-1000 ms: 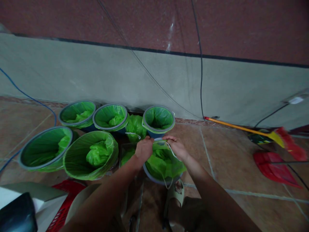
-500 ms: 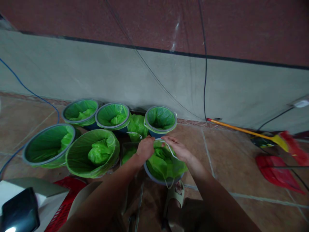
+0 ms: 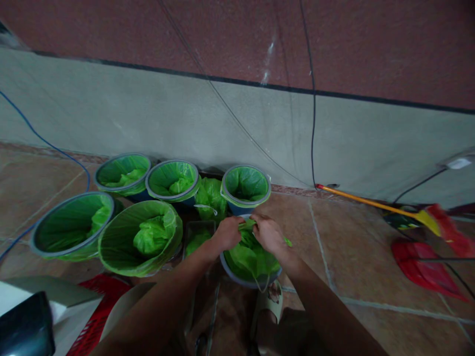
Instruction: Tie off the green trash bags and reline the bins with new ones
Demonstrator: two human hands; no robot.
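A green garbage bag [image 3: 250, 259] lies loosely inside a grey-rimmed trash can [image 3: 237, 279] in front of me. Over the can's far side, my left hand [image 3: 228, 232] is closed on the bag's edge. My right hand [image 3: 267, 232] grips the same edge a short way to the right, with a strip of green plastic stretched between the two. A pale drawstring loop hangs over the near rim. Just behind my hands stands another lined trash can [image 3: 246, 185]. My fingertips are partly hidden in the plastic.
Several more lined cans, such as the nearest one [image 3: 139, 237], stand to the left. Between them sits a tray [image 3: 200, 230] with green plastic. A broom [image 3: 371, 199] and red dustpan [image 3: 423, 267] are at right. A red basket [image 3: 94, 316] and dark device [image 3: 27, 326] are lower left.
My right hand has gone from flat fingers along the bag's white drawstring edge to a closed grip. Both hands are slightly lower, and the bag's right side has drawn inward.
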